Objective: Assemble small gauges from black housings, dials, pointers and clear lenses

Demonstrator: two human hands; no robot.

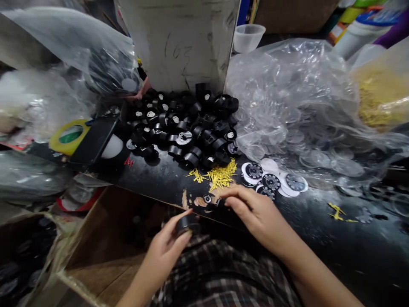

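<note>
My left hand grips a round black plastic case between thumb and fingers, just off the table's front edge. Over the tabletop, my right hand has its thumb and index finger closed near a small dark piece; whether they hold it is hard to make out. Beside those fingertips, a small round part with a pale ring sits on a worn patch of the table. A heap of thin yellow plastic pointers lies just beyond. Printed dial discs overlap to the right of the pointers.
Many black round cases are piled at the back. Clear plastic bags of transparent discs cover the right side. A phone, yellow tape roll and red bits lie left. Below stands an open cardboard box.
</note>
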